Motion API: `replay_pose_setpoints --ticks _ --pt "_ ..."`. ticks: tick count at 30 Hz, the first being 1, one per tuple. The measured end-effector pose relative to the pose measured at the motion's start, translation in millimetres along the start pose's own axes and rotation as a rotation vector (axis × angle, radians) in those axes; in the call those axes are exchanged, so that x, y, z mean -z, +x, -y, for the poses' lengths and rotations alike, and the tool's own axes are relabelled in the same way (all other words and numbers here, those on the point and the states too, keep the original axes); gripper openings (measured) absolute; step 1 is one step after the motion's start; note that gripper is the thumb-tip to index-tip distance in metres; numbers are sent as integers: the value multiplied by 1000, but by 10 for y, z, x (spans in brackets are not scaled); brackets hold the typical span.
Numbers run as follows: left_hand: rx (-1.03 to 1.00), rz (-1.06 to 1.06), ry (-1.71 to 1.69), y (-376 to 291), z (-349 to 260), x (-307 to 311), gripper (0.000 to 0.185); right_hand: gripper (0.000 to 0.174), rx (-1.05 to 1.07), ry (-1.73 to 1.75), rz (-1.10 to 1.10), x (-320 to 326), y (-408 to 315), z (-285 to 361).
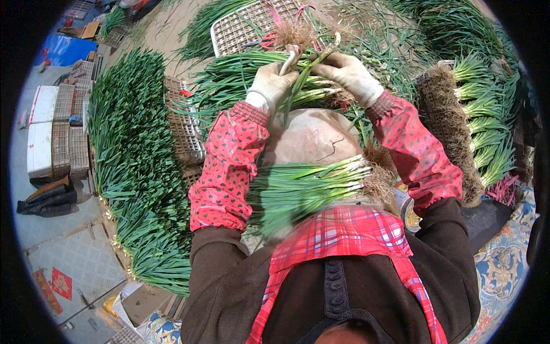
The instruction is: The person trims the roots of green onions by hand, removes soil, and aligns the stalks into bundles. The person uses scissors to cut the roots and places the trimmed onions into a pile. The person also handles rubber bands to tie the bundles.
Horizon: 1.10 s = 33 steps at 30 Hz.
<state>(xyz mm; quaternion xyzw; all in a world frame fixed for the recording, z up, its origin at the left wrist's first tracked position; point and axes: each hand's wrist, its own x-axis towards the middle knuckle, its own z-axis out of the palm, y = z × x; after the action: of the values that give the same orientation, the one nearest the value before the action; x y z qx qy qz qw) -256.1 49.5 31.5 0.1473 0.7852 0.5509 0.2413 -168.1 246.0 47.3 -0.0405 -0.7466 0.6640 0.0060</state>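
In cotton gloves, my left hand (271, 81) grips green onions (291, 60) near their white stems, with the rooty ends pointing away from me. My right hand (343, 75) pinches a yellowish outer stalk (322, 55) beside them, its curled white end sticking up. Below my hands, a bundle of green onions (309, 178) lies across my lap, roots to the right. Just beyond the gloves, a loose pile of green onions (245, 69) lies with its leaves to the left; part of it is hidden behind my hands.
A long mass of upright green onions (133, 142) stands at the left beside plastic crates (182, 116). Bundled onions with matted roots (451, 129) line the right side. Ahead are a cream plastic basket (253, 23), pink ties (275, 13) and leaf scraps (386, 47).
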Motion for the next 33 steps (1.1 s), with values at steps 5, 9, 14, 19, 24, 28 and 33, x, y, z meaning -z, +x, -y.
replay_pose_setpoints --ticks 5,9,14,19,24,28,33 --pt "-63 22 64 37 17 -47 36 32 -109 -16 53 -40 100 -87" --pt "-27 36 6 -43 -68 -71 35 25 -17 235 174 29 52 -65" --pt "-90 4 71 -45 -59 -113 34 36 -150 -27 -4 -31 -15 111" --pt "-70 0 115 -91 -166 -180 32 28 -253 102 10 -32 25 -72" --pt "-43 34 44 -60 -44 -56 32 25 -258 537 89 482 -124 -68" --pt "75 56 7 -152 -104 4 29 26 -188 710 -147 1225 -169 -150" --pt "75 85 -52 -142 -5 38 27 56 -374 -1239 -463 1480 -156 -146"
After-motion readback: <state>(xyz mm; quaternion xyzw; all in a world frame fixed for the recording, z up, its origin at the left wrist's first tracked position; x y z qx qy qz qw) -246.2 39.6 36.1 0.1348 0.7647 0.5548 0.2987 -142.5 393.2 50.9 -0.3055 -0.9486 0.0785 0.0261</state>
